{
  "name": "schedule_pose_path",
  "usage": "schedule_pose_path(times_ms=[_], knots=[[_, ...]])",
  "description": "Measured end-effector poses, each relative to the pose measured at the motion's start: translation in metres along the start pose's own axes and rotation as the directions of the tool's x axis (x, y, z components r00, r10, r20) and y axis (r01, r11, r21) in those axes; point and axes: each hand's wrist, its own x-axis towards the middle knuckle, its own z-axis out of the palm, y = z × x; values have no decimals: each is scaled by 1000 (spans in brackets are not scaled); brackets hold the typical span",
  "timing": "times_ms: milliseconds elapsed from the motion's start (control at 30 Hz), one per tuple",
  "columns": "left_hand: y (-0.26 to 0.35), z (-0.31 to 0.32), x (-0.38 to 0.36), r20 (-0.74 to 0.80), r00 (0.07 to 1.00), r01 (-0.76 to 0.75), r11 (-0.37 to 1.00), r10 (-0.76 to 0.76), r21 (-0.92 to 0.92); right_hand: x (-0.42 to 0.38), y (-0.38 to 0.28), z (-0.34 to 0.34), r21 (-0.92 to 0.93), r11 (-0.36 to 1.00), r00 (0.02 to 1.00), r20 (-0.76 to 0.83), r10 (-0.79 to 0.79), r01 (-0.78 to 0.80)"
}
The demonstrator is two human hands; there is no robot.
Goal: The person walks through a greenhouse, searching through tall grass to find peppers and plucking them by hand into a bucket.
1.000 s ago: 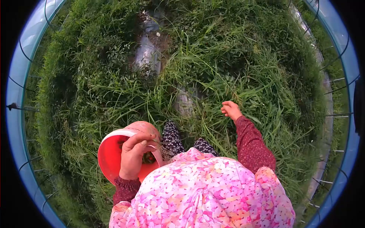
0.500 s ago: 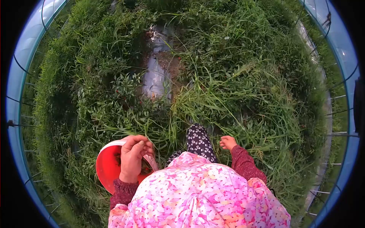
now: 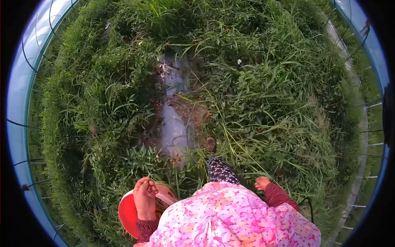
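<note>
My left hand is raised over the near side of a red bucket with a pale rim. Its fingers are curled in, and whether anything small is between them is hidden. The wrist and sleeve cover part of the bucket, so its contents hardly show. On the other side of my body, my right hand hangs low over the grass with loosely bent fingers, a little apart and with no object visible in them. A pink flowered garment covers my front. My shoe is among the plants.
Dense weeds and leafy plants surround me. A strip of silvery plastic sheeting shows through ahead, beside bare soil. Several small red spots, such as this one, dot the greenery. A curved bluish cover with dark ribs edges the view.
One foot has stepped forward, and the sheeting appears nearer. Both hands sit lower in the view, shifted right. The bucket has moved along with my left arm.
</note>
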Motion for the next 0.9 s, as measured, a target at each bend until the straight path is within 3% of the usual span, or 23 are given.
schedule_pose_path(times_ms=[33, 133, 200, 267, 300, 367, 467, 533, 567, 600, 667, 767, 800, 900], knots=[[11, 18, 13, -15, 1000, -7, 999, 6, -42, 3, -23, -10, 26, 999, 997, 74, -33, 31], [58, 49, 42, -70, 990, -133, 982, 125, -131, 7, -142, -33, -139, 985, 994, 42, -99, 104], [84, 70, 60, -40, 995, -98, 978, 92, -185, 14, -246, -44, -185, 949, 961, -53, -270, 256], [115, 96, 76, 2, 994, -105, 978, 107, -182, 14, -346, -41, 20, 894, 875, -219, -432, 447], [143, 126, 66, -20, 998, -60, 990, 58, -127, 10, -396, -35, 137, 852, 854, -225, -470, 505], [164, 150, 91, 26, 997, -68, 993, 70, -95, -15, -485, -15, 259, 764, 806, -157, -570, 591], [188, 191, 136, 36, 999, -33, 999, 34, -14, -37, -573, 18, 130, 687, 692, 4, -722, 715], [201, 204, 185, 220, 975, -18, 999, 6, 51, -26, -608, 33, 26, 720, 713, 119, -691, 694], [208, 209, 218, 277, 960, 29, 998, -41, 48, -15, -622, 36, -28, 733, 729, 135, -671, 680], [209, 219, 258, 266, 964, -10, 999, 20, -39, -3, -630, 39, -83, 747, 749, 155, -644, 659], [233, 240, 323, 333, 943, 33, 998, -14, -53, 24, -643, 40, -105, 800, 806, 33, -591, 591], [293, 266, 398, 301, 954, 35, 995, -7, -89, 27, -650, 37, 76, 914, 906, -183, -381, 400], [315, 275, 417, 293, 956, 46, 992, -10, -118, 32, -651, 34, 175, 931, 940, -184, -288, 320], [371, 301, 459, 298, 954, 58, 993, -26, -101, 6, -689, 39, 144, 964, 961, -197, -196, 226]])
